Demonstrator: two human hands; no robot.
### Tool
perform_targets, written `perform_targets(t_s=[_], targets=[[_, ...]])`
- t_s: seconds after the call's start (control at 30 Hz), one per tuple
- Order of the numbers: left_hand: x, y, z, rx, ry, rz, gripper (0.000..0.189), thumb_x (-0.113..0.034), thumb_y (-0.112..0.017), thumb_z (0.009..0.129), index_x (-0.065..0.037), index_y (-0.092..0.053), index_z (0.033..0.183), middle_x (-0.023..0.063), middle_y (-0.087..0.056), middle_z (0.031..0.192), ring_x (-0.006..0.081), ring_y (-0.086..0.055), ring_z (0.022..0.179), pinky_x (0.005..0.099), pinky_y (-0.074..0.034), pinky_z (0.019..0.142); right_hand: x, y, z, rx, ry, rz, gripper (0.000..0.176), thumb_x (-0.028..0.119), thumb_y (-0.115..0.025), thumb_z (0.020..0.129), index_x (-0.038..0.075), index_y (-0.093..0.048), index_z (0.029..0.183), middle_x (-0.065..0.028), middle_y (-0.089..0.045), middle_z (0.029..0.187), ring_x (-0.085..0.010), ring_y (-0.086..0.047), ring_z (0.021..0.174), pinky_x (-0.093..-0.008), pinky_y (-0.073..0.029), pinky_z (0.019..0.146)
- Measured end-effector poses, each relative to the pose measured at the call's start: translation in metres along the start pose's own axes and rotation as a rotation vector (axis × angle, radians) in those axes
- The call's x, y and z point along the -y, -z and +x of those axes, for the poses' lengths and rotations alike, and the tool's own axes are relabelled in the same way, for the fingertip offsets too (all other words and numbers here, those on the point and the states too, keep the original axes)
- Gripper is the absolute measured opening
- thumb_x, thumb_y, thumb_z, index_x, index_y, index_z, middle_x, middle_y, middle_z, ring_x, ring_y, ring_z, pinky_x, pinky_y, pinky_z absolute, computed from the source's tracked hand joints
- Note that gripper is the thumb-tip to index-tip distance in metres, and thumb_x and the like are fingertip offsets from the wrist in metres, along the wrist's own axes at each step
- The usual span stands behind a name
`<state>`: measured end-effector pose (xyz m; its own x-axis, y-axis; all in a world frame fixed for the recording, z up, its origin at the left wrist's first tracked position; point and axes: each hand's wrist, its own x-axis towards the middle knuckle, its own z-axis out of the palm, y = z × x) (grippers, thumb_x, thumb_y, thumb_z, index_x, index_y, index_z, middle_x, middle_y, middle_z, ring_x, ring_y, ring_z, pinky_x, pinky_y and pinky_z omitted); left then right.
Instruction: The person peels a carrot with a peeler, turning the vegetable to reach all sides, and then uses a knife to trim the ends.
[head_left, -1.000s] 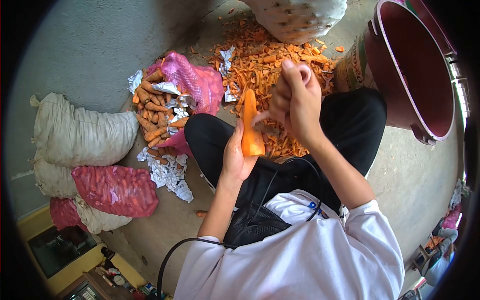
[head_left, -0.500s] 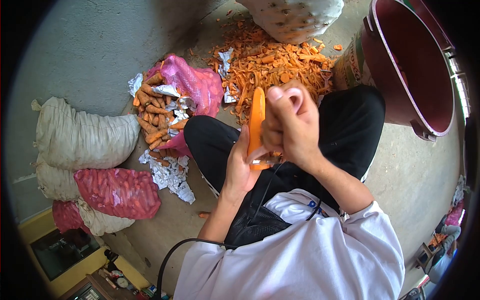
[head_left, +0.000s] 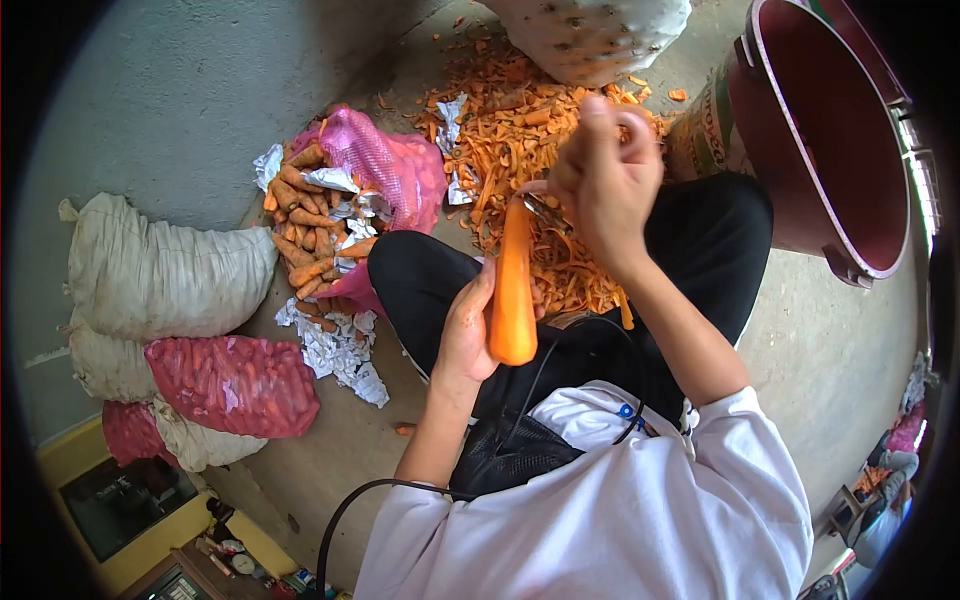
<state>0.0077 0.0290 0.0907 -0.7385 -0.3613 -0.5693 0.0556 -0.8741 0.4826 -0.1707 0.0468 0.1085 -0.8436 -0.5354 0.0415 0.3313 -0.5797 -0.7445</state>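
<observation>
My left hand [head_left: 470,322] is wrapped round a peeled orange carrot [head_left: 513,290], which points away from me over my lap. At the carrot's far tip is a peeler [head_left: 543,210] with a metal blade, gripped in my right hand [head_left: 612,185]. The right fingers are curled and slightly blurred. A strip of peel hangs below the blade. Beyond the hands, a heap of orange peelings [head_left: 520,130] covers the floor.
Unpeeled carrots [head_left: 305,225] spill from a pink mesh bag [head_left: 385,165] beside torn paper [head_left: 340,350]. Full sacks [head_left: 165,270] and a red mesh bag [head_left: 235,388] lie left. A large maroon tub [head_left: 840,140] stands right; a white sack [head_left: 600,35] is ahead.
My right hand with the peeler has moved away from me, from the carrot's near end to its far tip. The carrot has shifted slightly towards me in my left hand.
</observation>
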Motion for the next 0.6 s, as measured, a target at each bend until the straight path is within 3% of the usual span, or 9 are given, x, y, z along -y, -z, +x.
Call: perform_targets(t_s=[0.03,0.07,0.23,0.33,0.37,0.43,0.5,0.57,0.6], targets=[[0.005,0.004,0.000,-0.031,0.019,-0.026,0.048,-0.031,-0.044,0.096,-0.002,-0.039,0.134,0.0039,-0.054,0.083,0.0137,-0.054,0.077,0.0329,-0.046,0.070,0.018,-0.004,-0.009,-0.020,-0.007,0.111,0.022,0.022,-0.057,0.092,0.008,-0.042,0.084,0.0025,-0.042,0.054,-0.0044,-0.038,0.038,-0.0206,-0.030,0.032],[0.011,0.011,0.001,0.089,0.072,-0.118,0.045,-0.028,-0.044,0.095,-0.002,-0.042,0.131,0.0028,-0.053,0.080,0.0131,-0.053,0.075,0.0338,-0.045,0.069,0.017,-0.004,-0.011,-0.030,0.011,0.070,0.022,0.022,-0.057,0.093,0.008,-0.042,0.085,0.0026,-0.042,0.054,-0.0041,-0.037,0.038,-0.0205,-0.029,0.032],[0.015,0.013,0.002,0.148,0.281,-0.408,0.053,-0.051,-0.044,0.090,-0.004,-0.054,0.111,0.0042,-0.051,0.087,0.0167,-0.051,0.077,0.0343,-0.044,0.064,-0.004,0.004,-0.011,-0.115,-0.021,-0.028,0.020,0.021,-0.056,0.093,0.007,-0.044,0.085,0.0032,-0.043,0.056,-0.0035,-0.037,0.037,-0.0199,-0.028,0.032],[0.003,0.028,0.004,0.074,0.224,-0.341,0.042,-0.045,-0.046,0.088,-0.005,-0.054,0.100,0.0056,-0.051,0.085,0.0180,-0.051,0.076,0.0351,-0.044,0.061,0.013,0.028,-0.001,0.110,-0.282,-0.530,0.023,0.024,-0.056,0.092,0.004,-0.048,0.086,0.0003,-0.045,0.056,-0.0078,-0.042,0.039,-0.0258,-0.036,0.036],[-0.001,0.032,0.004,0.031,0.160,-0.276,0.040,-0.043,-0.047,0.088,-0.005,-0.054,0.099,0.0055,-0.051,0.085,0.0180,-0.051,0.075,0.0352,-0.044,0.062,0.016,0.040,0.000,0.331,-0.261,-0.939,0.026,0.027,-0.058,0.090,0.006,-0.048,0.078,-0.0007,-0.050,0.057,-0.0138,-0.051,0.043,-0.0278,-0.039,0.038],[-0.007,0.034,0.004,-0.012,0.107,-0.272,0.037,-0.040,-0.047,0.092,-0.007,-0.053,0.105,0.0052,-0.055,0.086,0.0182,-0.055,0.080,0.0388,-0.046,0.069,0.034,0.054,-0.014,0.853,-0.164,-1.382,0.039,0.040,-0.066,0.082,0.003,-0.053,0.085,-0.0096,-0.060,0.063,-0.0259,-0.064,0.063,-0.0345,-0.049,0.053],[-0.012,0.031,0.004,-0.065,0.088,-0.288,0.033,-0.038,-0.047,0.093,-0.009,-0.052,0.109,0.0041,-0.058,0.086,0.0182,-0.057,0.082,0.0428,-0.048,0.074,0.051,0.047,-0.034,1.200,-0.528,-1.865,0.056,0.051,-0.072,0.071,0.001,-0.056,0.092,-0.0142,-0.064,0.071,-0.0319,-0.066,0.081,-0.0392,-0.051,0.070],[-0.012,0.029,0.003,-0.043,0.110,-0.284,0.036,-0.037,-0.045,0.095,-0.011,-0.050,0.119,0.0052,-0.059,0.089,0.0182,-0.058,0.086,0.0438,-0.047,0.075,0.041,0.064,-0.044,1.512,-0.657,-1.972,0.063,0.056,-0.074,0.063,0.001,-0.058,0.090,-0.0112,-0.065,0.073,-0.0298,-0.065,0.084,-0.0387,-0.051,0.074],[-0.010,0.029,0.004,-0.042,0.108,-0.262,0.037,-0.038,-0.045,0.095,-0.011,-0.049,0.120,0.0054,-0.059,0.089,0.0181,-0.058,0.085,0.0438,-0.047,0.075,0.032,0.079,-0.041,1.634,-0.710,-1.926,0.053,0.051,-0.075,0.065,0.004,-0.062,0.086,-0.0096,-0.066,0.074,-0.0278,-0.067,0.076,-0.0376,-0.052,0.071]])
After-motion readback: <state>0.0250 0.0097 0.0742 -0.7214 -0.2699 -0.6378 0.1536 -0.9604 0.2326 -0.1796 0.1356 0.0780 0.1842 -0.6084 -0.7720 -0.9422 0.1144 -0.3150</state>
